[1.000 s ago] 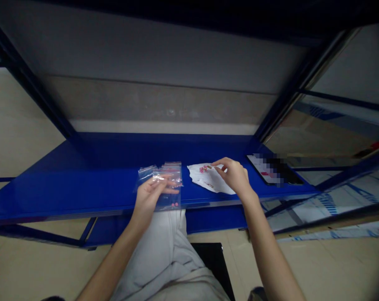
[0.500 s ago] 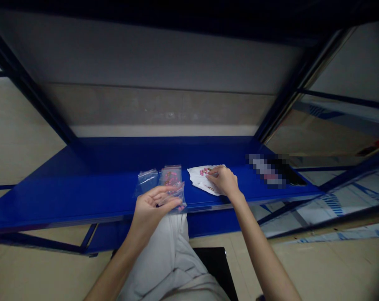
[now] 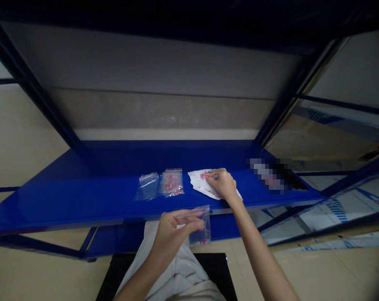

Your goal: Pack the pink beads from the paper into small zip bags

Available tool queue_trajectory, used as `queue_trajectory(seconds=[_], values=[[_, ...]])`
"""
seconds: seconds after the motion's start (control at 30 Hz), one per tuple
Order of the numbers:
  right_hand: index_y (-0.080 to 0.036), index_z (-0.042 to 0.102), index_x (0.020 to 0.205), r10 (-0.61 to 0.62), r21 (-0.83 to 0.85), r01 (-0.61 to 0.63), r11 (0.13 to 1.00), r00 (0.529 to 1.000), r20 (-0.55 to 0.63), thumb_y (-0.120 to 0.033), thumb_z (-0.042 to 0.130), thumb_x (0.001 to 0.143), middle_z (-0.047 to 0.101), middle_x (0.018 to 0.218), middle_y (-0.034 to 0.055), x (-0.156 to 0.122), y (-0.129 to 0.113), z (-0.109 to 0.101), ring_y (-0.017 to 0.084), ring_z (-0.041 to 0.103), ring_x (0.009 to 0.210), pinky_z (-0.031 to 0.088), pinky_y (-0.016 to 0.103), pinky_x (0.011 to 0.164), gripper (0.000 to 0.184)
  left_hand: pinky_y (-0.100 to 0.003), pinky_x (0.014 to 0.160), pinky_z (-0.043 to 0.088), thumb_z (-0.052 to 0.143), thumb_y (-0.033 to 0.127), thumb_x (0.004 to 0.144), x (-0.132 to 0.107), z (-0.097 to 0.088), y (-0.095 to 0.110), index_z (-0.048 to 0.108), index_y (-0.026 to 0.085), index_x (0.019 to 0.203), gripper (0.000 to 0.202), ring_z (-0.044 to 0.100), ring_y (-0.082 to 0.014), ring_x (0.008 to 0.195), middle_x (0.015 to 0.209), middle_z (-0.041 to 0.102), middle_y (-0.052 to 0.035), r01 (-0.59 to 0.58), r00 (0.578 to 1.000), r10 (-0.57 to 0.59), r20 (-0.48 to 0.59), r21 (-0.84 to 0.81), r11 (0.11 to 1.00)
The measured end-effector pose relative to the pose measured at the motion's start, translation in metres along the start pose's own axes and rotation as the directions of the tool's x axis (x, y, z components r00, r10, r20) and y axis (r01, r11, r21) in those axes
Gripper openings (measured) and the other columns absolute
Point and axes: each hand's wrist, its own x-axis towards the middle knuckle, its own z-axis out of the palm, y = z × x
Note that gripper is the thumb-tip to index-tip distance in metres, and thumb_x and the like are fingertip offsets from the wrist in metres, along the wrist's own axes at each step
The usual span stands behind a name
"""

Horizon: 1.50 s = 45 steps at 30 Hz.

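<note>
My left hand (image 3: 173, 232) pinches a small clear zip bag (image 3: 204, 228) in front of the shelf edge, above my lap; a few pink bits lie at its bottom. Over a white paper sheet (image 3: 197, 184), my right hand (image 3: 223, 184) has its fingertips closed beside a small cluster of pink beads (image 3: 204, 175). Whether a bead is between those fingertips is hidden. A thin brownish piece (image 3: 210, 192) lies lower on the paper. Left of the paper, a zip bag with pink and brownish beads (image 3: 172, 182) lies flat next to another clear zip bag (image 3: 148, 186).
The blue shelf (image 3: 98, 184) runs across in front of me, with blue uprights on both sides. A dark flat object, partly blurred out (image 3: 297, 182), lies at its right end. Beneath my lap is a black seat (image 3: 219, 267).
My left hand has moved right and toward me with the zip bag, uncovering the beaded bag on the shelf. My right hand stays over the paper, near the beads.
</note>
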Motion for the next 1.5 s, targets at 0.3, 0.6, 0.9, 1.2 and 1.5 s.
queue_trajectory(seconds=[0.3,0.6,0.9,1.2,1.5], values=[[-0.023,0.071,0.079,-0.080,0.027,0.080,0.996,0.997,-0.019,-0.036,0.060,0.076,0.067,0.099,0.0028,-0.009,-0.015,-0.023,0.018,0.063,0.083,0.042,0.026,0.065,0.017,-0.033,0.082,0.053,0.071,0.038,0.071,0.013,-0.026,0.010,0.073,0.014,0.083,0.027,0.071,-0.0213,0.078,0.078,0.075,-0.0085,-0.038,0.994,0.035,-0.102,-0.028,0.999],[-0.019,0.070,0.081,-0.412,0.474,0.412,0.778,0.905,-0.110,-0.031,0.063,0.077,0.064,0.094,0.0043,-0.039,-0.061,-0.063,0.008,0.053,0.060,0.045,0.022,0.056,0.014,-0.030,0.069,0.056,0.075,0.031,0.064,0.028,-0.028,0.024,0.072,0.014,0.071,0.018,0.070,-0.0214,0.070,0.073,0.075,-0.0055,-0.270,0.945,0.288,-0.151,0.130,0.954],[-0.021,0.069,0.083,-0.543,0.530,0.466,0.709,0.840,-0.012,-0.026,0.063,0.079,0.059,0.105,0.0036,-0.072,-0.082,-0.103,0.008,0.054,0.066,0.042,0.021,0.053,0.009,-0.027,0.068,0.049,0.073,0.031,0.067,0.032,-0.030,0.025,0.067,0.020,0.062,0.013,0.065,-0.0177,0.069,0.066,0.070,0.0000,-0.511,0.705,0.702,-0.097,0.617,0.599],[-0.023,0.069,0.086,-0.549,0.397,0.509,0.764,0.836,-0.013,-0.026,0.063,0.080,0.059,0.106,0.0034,-0.078,-0.083,-0.103,0.010,0.055,0.068,0.045,0.023,0.058,0.009,-0.031,0.085,0.044,0.066,0.021,0.077,0.023,-0.026,0.022,0.062,0.022,0.069,0.009,0.066,-0.0142,0.068,0.070,0.073,0.0041,-0.591,0.491,0.861,0.133,0.777,0.217],[-0.028,0.073,0.084,-0.488,0.299,0.454,0.840,0.871,0.049,-0.029,0.063,0.079,0.061,0.108,0.0002,-0.077,-0.082,-0.095,0.010,0.059,0.068,0.044,0.024,0.055,0.011,-0.032,0.088,0.038,0.061,0.016,0.082,0.019,-0.027,0.021,0.064,0.020,0.077,0.007,0.067,-0.0122,0.069,0.073,0.072,0.0041,-0.598,0.421,0.880,0.220,0.797,0.086]])
